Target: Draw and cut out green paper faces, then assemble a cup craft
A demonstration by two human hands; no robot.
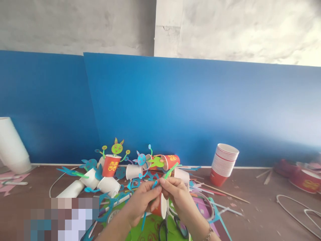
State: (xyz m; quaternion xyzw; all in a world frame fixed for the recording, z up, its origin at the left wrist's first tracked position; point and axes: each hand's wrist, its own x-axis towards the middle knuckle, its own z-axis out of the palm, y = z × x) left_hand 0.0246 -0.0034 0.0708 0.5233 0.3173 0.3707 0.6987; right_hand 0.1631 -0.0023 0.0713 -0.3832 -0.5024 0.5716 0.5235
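Above the middle of the cluttered table, my left hand [146, 197] is closed around a blue straw [143, 221], whose lower end pokes out below the fingers. My right hand [175, 192] pinches a green straw [172, 170] that slants up and to the right. Both hands meet at the fingertips, so where the straws come together is hidden. Tilted on its side beneath the fingers is a red paper cup [163, 206], its white rim facing right; which fingers support it I cannot tell. Black-handled scissors [163, 231] lie just below, on green paper [150, 227] with drawn outlines.
Behind the hands, a red cup [112, 165] bears a green rabbit-like cutout [117, 148]; several white cups [109, 186] lie around it. A cup stack [224, 164] stands right, another [13, 147] far left. A wooden stick [225, 193] and a white cable [296, 214] lie right. A blue panel [175, 110] rises behind.
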